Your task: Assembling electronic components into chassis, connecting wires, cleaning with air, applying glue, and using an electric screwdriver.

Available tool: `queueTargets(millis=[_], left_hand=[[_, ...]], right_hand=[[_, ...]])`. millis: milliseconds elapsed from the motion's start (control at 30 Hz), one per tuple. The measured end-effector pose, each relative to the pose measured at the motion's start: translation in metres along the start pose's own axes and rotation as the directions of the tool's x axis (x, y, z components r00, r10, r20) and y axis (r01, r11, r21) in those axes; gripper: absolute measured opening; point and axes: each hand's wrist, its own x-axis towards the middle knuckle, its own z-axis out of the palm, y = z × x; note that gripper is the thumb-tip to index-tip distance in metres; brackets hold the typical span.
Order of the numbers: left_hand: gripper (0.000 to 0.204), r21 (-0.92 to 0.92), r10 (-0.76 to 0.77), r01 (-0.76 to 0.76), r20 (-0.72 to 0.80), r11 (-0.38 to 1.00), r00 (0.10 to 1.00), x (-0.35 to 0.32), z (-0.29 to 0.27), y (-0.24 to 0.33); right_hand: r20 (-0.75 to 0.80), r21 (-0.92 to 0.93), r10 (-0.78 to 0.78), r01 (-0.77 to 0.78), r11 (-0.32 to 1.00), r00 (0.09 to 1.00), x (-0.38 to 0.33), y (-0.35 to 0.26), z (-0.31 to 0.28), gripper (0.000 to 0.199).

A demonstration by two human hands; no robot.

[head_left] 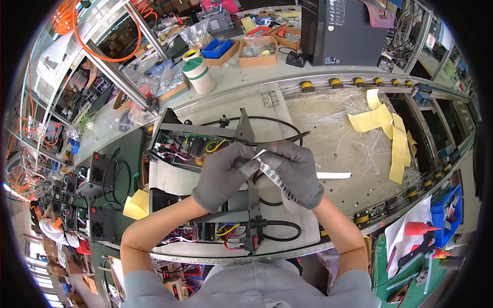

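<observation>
Both of my hands wear grey gloves and meet over the bench. A narrow white strip with dark printed marks (273, 177), which looks like a strip of labels, is pinched at its upper end between their fingertips. My left hand (222, 174) closes on that end from the left. On the other side, my right hand (295, 172) grips the strip, whose tail hangs down along the palm. Beneath and behind the hands lies an open black electronics unit (192, 146) with coloured wires and a black cable. A second open unit (215, 233) sits nearer me, partly covered by my left forearm.
Yellow paper strips (395, 146) and clear plastic scraps lie on the right of the bench. Further back stand a white tub with a green lid (199, 75), cardboard parts boxes (258, 54) and a black computer tower (336, 36). More black units (101, 223) stand at left.
</observation>
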Motion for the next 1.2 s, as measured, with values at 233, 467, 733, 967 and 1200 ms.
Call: queueTargets(millis=[233,467,733,967,1200], left_hand=[[0.011,0.084,-0.019,0.013,0.075,0.996,0.997,-0.015,-0.002,0.016],[0.012,0.056,-0.179,0.174,0.094,0.983,0.979,-0.025,-0.003,0.019],[0.03,0.155,-0.203,0.18,0.144,0.971,0.969,-0.044,-0.026,0.018],[0.088,0.608,-0.116,-0.152,0.378,0.78,0.918,-0.07,-0.02,0.01],[0.09,0.574,-0.152,-0.115,0.396,0.811,0.906,-0.067,-0.02,0.004]], right_hand=[[0.042,-0.044,0.024,-0.022,0.999,0.999,-0.008,0.003,0.0,0.016],[0.076,-0.093,-0.099,0.106,0.99,0.992,-0.017,0.016,0.006,0.018],[0.339,-0.107,0.19,-0.163,0.981,0.922,-0.018,0.012,-0.02,0.021],[0.551,-0.267,0.293,-0.167,0.949,0.781,-0.007,0.025,-0.018,0.026],[0.608,-0.252,0.313,-0.197,0.948,0.73,-0.003,0.038,-0.015,0.023]])
